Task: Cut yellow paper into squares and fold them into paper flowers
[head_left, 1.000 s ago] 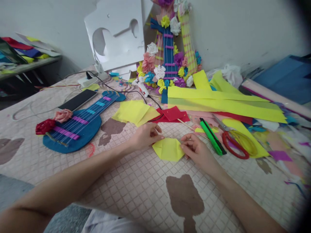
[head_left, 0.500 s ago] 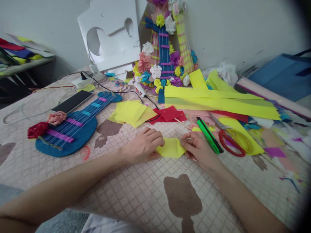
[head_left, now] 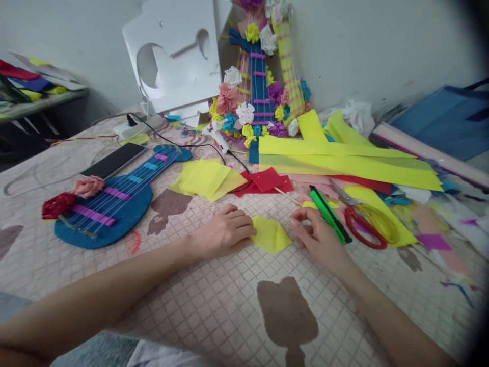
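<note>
A small piece of yellow crepe paper [head_left: 270, 235], with a crease showing, lies on the patterned tablecloth in front of me. My left hand [head_left: 225, 228] is closed at its left edge, fingers together on the paper. The fingertips of that hand are partly hidden. Just right of the paper is my right hand [head_left: 314, 232], its fingers loosely curled and apart, holding nothing. Beside it lie a green box cutter [head_left: 329, 213] and scissors with red and yellow handles [head_left: 369, 221]. Beyond my left hand rests a stack of yellow paper squares [head_left: 206, 177].
A blue paper guitar [head_left: 114, 206] with roses and a phone [head_left: 113, 159] lie at the left. Farther back are red paper pieces [head_left: 267, 179], a glue gun [head_left: 217, 135] with its cord, long yellow strips [head_left: 344, 160] and flower-covered guitars [head_left: 260, 86]. Scraps litter the right side.
My right hand has let go of the yellow paper and drawn slightly right. The paper has turned a little and lies flatter. My left hand stays at its left edge.
</note>
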Motion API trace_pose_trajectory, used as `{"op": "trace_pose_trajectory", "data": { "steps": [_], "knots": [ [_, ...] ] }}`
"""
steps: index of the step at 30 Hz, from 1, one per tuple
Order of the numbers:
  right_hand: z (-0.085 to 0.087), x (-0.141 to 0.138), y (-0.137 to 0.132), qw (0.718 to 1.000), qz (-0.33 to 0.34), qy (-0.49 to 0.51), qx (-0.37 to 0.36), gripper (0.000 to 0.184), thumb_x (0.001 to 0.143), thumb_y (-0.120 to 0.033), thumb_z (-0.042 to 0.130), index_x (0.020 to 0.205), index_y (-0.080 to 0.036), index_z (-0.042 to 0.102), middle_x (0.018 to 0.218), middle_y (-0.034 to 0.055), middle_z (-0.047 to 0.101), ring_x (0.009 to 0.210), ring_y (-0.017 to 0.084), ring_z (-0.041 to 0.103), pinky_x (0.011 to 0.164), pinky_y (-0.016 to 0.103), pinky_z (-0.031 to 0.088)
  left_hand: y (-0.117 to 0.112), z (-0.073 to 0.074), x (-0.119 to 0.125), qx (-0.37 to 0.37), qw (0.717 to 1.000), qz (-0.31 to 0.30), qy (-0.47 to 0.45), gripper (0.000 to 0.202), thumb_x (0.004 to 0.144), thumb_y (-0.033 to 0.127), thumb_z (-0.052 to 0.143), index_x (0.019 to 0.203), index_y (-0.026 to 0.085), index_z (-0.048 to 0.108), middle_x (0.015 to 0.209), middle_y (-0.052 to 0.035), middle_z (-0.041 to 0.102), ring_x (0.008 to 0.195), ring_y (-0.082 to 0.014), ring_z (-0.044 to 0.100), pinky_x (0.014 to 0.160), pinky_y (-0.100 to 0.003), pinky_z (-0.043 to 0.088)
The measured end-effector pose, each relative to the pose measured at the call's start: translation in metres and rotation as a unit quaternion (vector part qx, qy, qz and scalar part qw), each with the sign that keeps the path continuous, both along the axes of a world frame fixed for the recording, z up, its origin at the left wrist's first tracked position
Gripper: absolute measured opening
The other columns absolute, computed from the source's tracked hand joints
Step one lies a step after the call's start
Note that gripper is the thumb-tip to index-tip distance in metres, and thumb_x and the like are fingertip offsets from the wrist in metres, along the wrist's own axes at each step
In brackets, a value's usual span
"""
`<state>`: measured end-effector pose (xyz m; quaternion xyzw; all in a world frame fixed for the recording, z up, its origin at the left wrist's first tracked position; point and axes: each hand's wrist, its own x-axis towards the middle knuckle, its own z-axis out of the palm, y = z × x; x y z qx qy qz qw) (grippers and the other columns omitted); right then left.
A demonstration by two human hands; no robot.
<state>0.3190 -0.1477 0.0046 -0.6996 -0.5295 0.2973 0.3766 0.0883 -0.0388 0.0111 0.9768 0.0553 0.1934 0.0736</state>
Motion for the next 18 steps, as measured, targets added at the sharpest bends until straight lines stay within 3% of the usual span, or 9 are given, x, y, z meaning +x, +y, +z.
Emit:
{"op": "trace_pose_trajectory", "data": {
  "steps": [5, 11, 18],
  "knots": [
    [-0.003, 0.002, -0.02, 0.991, 0.052, -0.108, 0.051, 0.01, 0.086, -0.031, 0.053, 0.093, -0.025, 0.048, 0.083, 0.0015, 0.053, 0.061, 0.014, 0.051, 0.053, 0.028, 0.043, 0.0, -0.005, -0.002, -0.02, 1.0, 0.012, -0.015, 0.014, 0.091, 0.02, 0.043, 0.096, 0.016, 0.055, 0.096, -0.0067, 0.064, 0.091, -0.0168, 0.057, 0.086, -0.034, 0.036],
    [-0.003, -0.009, -0.029, 0.963, 0.163, -0.206, 0.066, 0.016, 0.083, -0.023, 0.057, 0.095, -0.025, 0.047, 0.097, 0.0034, 0.053, 0.061, 0.012, 0.052, 0.055, 0.028, 0.046, -0.003, -0.005, -0.001, -0.027, 0.999, 0.019, -0.009, 0.017, 0.092, 0.019, 0.042, 0.087, 0.018, 0.058, 0.088, -0.0038, 0.065, 0.085, -0.015, 0.057, 0.086, -0.034, 0.034],
    [-0.006, -0.013, -0.029, 0.921, 0.185, -0.33, 0.092, 0.009, 0.09, -0.02, 0.045, 0.097, -0.022, 0.051, 0.099, 0.0075, 0.058, 0.08, 0.017, 0.062, 0.063, 0.029, 0.05, -0.011, -0.006, -0.001, -0.078, 0.994, 0.07, -0.025, 0.017, 0.092, 0.021, 0.044, 0.087, 0.017, 0.059, 0.085, -0.0034, 0.064, 0.082, -0.0153, 0.057, 0.084, -0.034, 0.034]
  ]
}}
